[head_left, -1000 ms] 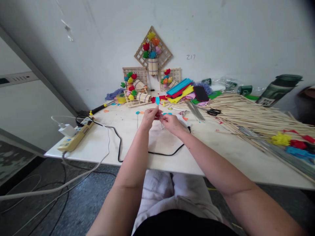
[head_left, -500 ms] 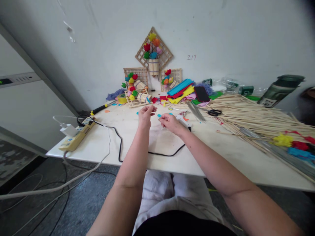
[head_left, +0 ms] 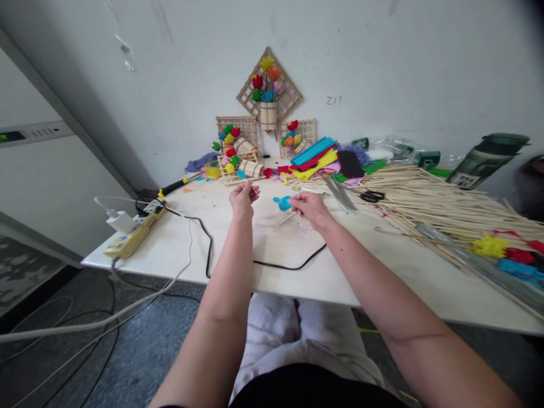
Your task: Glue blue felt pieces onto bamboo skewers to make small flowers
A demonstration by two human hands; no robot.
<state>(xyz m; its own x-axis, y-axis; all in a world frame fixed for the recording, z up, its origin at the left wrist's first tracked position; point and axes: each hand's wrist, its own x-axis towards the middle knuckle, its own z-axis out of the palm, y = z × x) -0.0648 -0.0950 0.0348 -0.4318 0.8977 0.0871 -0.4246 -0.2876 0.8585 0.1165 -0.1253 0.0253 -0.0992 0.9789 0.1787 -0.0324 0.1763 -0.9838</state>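
Note:
My left hand (head_left: 243,199) is closed in a pinch above the table, around a thin pale stick (head_left: 254,190). A small blue piece (head_left: 241,174) shows just above these fingers, seemingly at the stick's upper end. Over to the right, my right hand (head_left: 309,207) is also pinched, its fingertips at the edge of several blue cut pieces (head_left: 284,204) on the tabletop. Whatever lies between the right fingertips is too small to make out.
Lattice panels with colourful flowers (head_left: 268,85) stand at the wall. Folded coloured sheets (head_left: 313,156), black-handled scissors (head_left: 372,196) and many thin sticks (head_left: 429,198) lie rightward. A power strip (head_left: 135,233) sits left; a black cable (head_left: 289,267) crosses the front. A dark bottle (head_left: 488,161) leans far right.
The hands have moved apart: my left hand slightly left with the stick and blue piece, my right hand to the right. The blue pieces on the table now show more fully.

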